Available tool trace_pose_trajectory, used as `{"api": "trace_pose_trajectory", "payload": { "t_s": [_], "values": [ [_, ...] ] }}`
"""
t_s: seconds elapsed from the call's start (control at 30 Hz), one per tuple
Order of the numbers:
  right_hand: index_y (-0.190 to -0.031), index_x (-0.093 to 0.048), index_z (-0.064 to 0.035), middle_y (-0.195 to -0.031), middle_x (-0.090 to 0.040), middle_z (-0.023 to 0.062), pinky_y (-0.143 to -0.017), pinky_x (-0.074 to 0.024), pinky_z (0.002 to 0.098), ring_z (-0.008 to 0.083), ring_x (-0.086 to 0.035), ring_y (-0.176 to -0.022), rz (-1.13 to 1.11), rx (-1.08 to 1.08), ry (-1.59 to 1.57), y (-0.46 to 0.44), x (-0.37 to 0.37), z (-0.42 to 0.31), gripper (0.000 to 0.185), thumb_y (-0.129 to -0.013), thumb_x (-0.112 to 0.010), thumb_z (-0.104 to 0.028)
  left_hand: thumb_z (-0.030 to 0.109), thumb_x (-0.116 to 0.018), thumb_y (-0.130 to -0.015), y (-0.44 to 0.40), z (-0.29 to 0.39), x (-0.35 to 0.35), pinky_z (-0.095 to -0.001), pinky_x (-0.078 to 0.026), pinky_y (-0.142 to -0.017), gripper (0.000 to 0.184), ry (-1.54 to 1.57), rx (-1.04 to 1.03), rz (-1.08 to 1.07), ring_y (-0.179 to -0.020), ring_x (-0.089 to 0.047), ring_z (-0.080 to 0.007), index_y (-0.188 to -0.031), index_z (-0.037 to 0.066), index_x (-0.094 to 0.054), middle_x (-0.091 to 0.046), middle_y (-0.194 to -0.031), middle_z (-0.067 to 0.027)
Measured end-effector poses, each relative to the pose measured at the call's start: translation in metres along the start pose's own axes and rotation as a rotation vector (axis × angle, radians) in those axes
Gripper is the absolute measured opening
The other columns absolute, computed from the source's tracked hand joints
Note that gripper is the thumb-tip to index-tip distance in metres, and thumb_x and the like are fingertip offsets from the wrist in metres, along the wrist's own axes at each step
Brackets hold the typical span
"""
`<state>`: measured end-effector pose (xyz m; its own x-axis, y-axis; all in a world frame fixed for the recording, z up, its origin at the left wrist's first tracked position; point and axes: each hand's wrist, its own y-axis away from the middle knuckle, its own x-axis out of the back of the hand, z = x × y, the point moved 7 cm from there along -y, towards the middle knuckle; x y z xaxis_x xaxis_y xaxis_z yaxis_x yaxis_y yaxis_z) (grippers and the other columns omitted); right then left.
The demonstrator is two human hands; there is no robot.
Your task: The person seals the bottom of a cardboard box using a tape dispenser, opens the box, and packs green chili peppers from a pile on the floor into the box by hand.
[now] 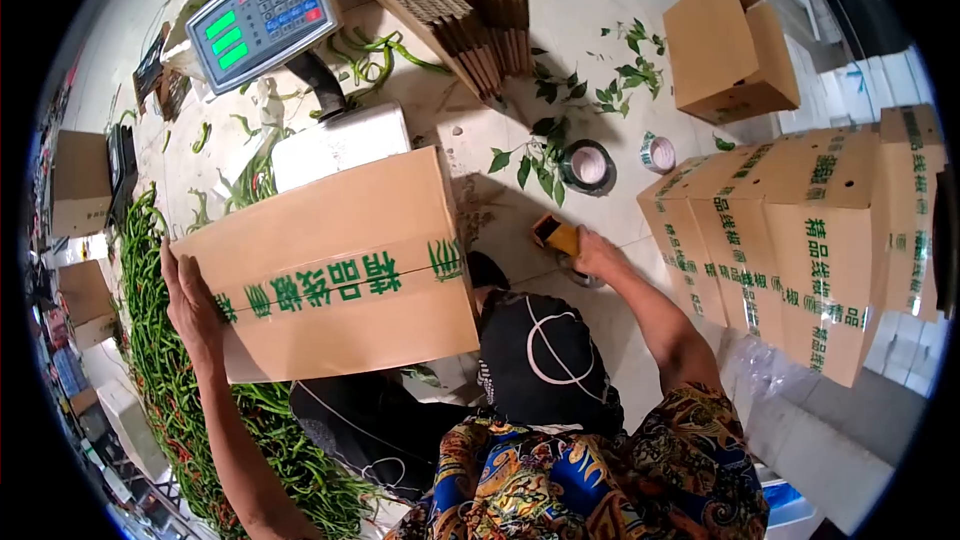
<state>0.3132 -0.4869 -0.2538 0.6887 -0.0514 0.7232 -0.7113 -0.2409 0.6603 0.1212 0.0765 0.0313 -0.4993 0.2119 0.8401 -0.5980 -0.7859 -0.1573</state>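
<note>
Carton [345,270] lies in front of the person's body with a long face up toward my camera, green-printed tape running along its seam. From where I sit, the left hand [195,310] is open, fingers straight along the carton's left end, probably to steady that side. To the carton's right, the right hand [598,256] has its fingers wrapped round a yellow hand tool [562,238], kept apart from the cardboard, which I judge leaves the printed face free. The underside is hidden from me, so I cannot tell whether the carton bears on the legs, the floor or something else.

Just beyond the carton, the scale platform [340,148] and its lit display [260,20] would limit any shift that way, with flattened boxes [440,5] stacked farther back. Green peppers [165,370] crowd its left and near side. Right of the carton and beyond the tool lie two tape rolls [567,170] and leafy sprigs [630,80]; farther right, printed boxes [780,230] wall off that side.
</note>
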Motion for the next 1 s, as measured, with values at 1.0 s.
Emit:
{"api": "trace_pose_trajectory", "payload": {
  "t_s": [1.0],
  "values": [
    [-0.138,-0.043,-0.003,-0.136,-0.046,0.0207,-0.107,-0.0287,0.0392,0.0345,-0.043,-0.125,0.014,0.425,-1.331,-0.073,-0.031,-0.255,0.065,-0.1,-0.025,-0.053,0.057,-0.035,-0.099,-0.044,-0.086,0.016,-0.0302,-0.045,-0.085,0.066,0.285,0.142,-0.197,-0.093,-0.058,-0.0165,-0.12,-0.002,-0.058,-0.064,-0.103,-0.0103]
  ]
}}
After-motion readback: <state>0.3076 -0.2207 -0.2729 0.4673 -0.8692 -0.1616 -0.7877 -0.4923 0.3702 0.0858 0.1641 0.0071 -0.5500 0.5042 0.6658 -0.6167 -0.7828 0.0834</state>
